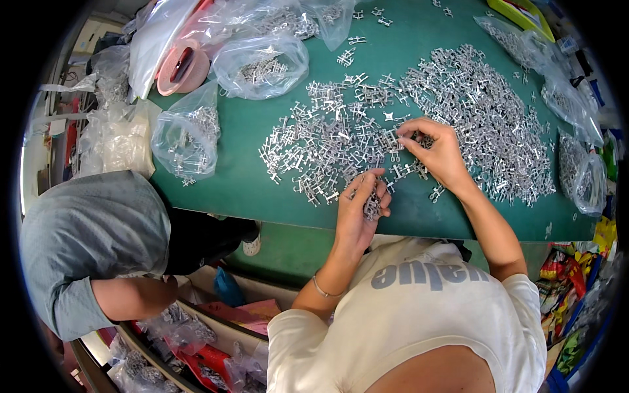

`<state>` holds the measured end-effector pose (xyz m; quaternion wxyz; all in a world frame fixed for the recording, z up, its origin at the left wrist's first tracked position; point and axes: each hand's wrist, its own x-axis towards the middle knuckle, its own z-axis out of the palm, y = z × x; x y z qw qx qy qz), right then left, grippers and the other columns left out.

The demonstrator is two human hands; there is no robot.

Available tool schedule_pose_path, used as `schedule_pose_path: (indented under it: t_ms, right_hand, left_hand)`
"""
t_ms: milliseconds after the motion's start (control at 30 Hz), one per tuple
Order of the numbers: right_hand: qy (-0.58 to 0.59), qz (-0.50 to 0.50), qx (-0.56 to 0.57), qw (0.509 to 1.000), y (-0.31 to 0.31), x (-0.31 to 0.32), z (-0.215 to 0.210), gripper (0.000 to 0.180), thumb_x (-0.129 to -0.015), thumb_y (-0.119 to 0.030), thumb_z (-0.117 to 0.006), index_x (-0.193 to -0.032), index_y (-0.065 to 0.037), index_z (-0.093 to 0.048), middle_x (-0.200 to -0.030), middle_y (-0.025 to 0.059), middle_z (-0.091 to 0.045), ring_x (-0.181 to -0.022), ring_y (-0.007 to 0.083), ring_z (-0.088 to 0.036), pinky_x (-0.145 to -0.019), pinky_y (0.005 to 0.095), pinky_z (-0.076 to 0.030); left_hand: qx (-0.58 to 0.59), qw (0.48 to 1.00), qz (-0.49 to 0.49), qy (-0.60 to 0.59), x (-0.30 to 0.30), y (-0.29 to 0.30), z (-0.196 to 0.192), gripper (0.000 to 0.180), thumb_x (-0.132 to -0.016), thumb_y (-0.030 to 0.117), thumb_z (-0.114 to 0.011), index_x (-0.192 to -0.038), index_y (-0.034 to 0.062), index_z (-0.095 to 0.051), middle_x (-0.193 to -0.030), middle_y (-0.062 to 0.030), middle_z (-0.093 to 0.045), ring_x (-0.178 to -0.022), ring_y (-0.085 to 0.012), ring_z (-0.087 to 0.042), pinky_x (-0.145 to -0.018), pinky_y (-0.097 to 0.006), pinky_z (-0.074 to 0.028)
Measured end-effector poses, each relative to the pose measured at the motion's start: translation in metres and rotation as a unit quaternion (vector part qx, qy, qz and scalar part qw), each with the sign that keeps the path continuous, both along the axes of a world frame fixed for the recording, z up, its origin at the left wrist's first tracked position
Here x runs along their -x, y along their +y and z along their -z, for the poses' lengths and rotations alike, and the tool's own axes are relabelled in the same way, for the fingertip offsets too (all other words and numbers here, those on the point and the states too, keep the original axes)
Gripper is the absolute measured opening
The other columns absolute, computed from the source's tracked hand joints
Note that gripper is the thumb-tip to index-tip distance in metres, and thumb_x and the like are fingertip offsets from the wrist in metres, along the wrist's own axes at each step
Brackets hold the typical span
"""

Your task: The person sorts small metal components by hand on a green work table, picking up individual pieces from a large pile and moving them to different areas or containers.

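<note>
Near the table's front edge, my left hand (355, 211) is closed around a clutch of small silvery metal parts (372, 207). My right hand (440, 152) reaches in over the parts with thumb and forefinger pinched on one small metal part (399, 135); its other fingers curl over more parts. To the left of and beyond my hands spreads a loose heap of the same metal parts (314, 147). A larger, denser pile (498, 124) lies to the right. Their ends look forked, though single pieces are too small to make out well.
On the green table (242, 177), clear plastic bags (229, 69) of metal parts stand at the left, near a pink dish (196, 78). More filled bags (583, 173) line the right edge beside a yellow-green tray (524, 16). Another person (98, 236) sits at the left.
</note>
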<state>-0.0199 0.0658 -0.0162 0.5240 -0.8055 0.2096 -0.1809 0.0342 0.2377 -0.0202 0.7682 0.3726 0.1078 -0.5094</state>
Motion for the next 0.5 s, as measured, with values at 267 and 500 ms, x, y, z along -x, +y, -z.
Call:
schedule_pose_path:
  t_ms: [267,500]
  right_hand:
    - [-0.034,-0.115,-0.096,0.988,0.015,0.013,-0.021,0.018,-0.076,0.004,-0.060,-0.094,0.002,-0.061,-0.089,0.0071,-0.062,-0.080,0.0137,-0.058,-0.073,0.0265,-0.047]
    - [-0.043,-0.080,-0.453,0.887,0.023,0.023,-0.012,0.024,-0.081,0.000,-0.057,-0.105,0.005,-0.055,-0.093,0.0091,-0.060,-0.082,0.0126,-0.058,-0.070,0.0252,-0.048]
  left_hand:
    - [-0.041,0.989,0.004,-0.139,-0.011,-0.016,0.001,0.025,-0.084,0.010,-0.057,-0.104,-0.0036,-0.054,-0.074,-0.0038,-0.053,-0.061,-0.0090,-0.049,-0.045,-0.020,-0.036]
    - [-0.047,0.985,-0.056,-0.159,-0.005,-0.027,-0.002,0.018,-0.082,0.005,-0.058,-0.098,-0.0047,-0.057,-0.076,-0.0066,-0.058,-0.061,-0.0085,-0.052,-0.048,-0.020,-0.040]
